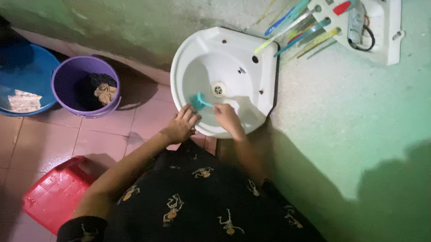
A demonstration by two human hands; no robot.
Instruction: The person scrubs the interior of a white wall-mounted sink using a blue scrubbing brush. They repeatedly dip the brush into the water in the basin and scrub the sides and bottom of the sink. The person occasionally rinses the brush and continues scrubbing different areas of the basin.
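- Left hand curled at the near rim of the white basin, fingers bent beside the teal brush head; grip apparently steadying the rim, though contact with the brush not clear
- Right hand closed around the handle of the teal brush, bristle end held low inside the bowl, just left of the drain, presumably so that drips fall inside
- Basin fixed to the green wall; near rim directly under both wrists, wall tight on the right, leaving room only toward the left and toward the body
- Rack of toothbrushes just beyond the far rim, well apart from both hands
- Purple bucket and blue tub standing on the tiled floor to the left; red crate beside the left elbow, narrowing the standing room
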